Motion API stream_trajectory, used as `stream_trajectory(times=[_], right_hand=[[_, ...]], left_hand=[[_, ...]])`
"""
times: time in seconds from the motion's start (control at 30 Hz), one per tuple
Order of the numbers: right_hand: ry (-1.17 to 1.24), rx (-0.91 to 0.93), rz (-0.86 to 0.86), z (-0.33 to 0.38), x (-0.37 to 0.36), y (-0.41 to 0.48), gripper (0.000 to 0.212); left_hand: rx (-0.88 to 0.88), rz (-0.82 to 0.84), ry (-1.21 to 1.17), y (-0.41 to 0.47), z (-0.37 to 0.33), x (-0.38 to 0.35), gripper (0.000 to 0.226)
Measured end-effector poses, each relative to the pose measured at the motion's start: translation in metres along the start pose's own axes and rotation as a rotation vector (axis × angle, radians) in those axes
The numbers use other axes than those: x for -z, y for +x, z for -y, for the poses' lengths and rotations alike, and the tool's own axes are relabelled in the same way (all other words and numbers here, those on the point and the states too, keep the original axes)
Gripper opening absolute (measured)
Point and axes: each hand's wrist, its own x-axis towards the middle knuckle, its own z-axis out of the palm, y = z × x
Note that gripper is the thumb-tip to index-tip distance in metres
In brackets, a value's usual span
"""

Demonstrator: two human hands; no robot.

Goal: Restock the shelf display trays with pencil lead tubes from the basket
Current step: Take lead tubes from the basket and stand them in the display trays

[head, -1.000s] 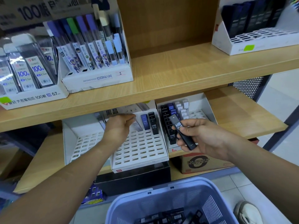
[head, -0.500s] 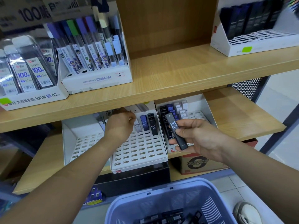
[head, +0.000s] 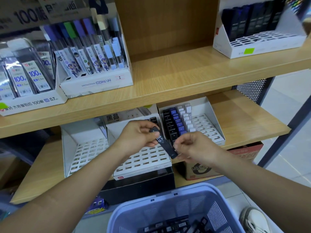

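Observation:
A black pencil lead tube (head: 165,144) marked 0.7 hangs tilted in front of the lower shelf. My left hand (head: 140,136) pinches its top end and my right hand (head: 191,147) grips its bottom end. Behind them stands the middle white slotted tray (head: 144,160), mostly bare, with a few tubes at its back partly hidden by my left hand. The right tray (head: 208,130) holds rows of black, blue and white tubes on its left side. The left tray (head: 84,148) shows only open slots. The lavender basket (head: 168,206) with several black tubes sits at the bottom.
The upper shelf (head: 176,76) carries display boxes of lead tubes at left (head: 94,52) and a white tray of dark packs at right (head: 252,31). A cardboard box (head: 202,170) sits under the lower shelf. A shoe (head: 252,219) shows at bottom right.
My left hand came back from the rear of the middle tray and took the top of the tube. My right hand slid down to the tube's lower end.

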Motion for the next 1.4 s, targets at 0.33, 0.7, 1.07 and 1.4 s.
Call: stream_trajectory(times=[0.33, 0.7, 1.07, 1.4], right_hand=[[-0.87, 0.256, 0.097, -0.018, -0.036, 0.0, 0.049], [-0.93, 0.202, 0.088, -0.022, -0.041, 0.01, 0.042], [-0.86, 0.196, 0.026, -0.025, -0.04, 0.016, 0.038], [-0.808, 0.201, -0.034, -0.031, -0.046, 0.022, 0.034]], left_hand=[[-0.12, -0.269, 0.08, 0.016, 0.036, 0.029, 0.02], [-0.227, -0.199, 0.404, 0.033, 0.045, 0.015, 0.027], [-0.295, -0.255, 0.391, 0.038, 0.04, 0.004, 0.02], [-0.341, -0.3, 0.415, 0.037, 0.042, 0.017, 0.021]])
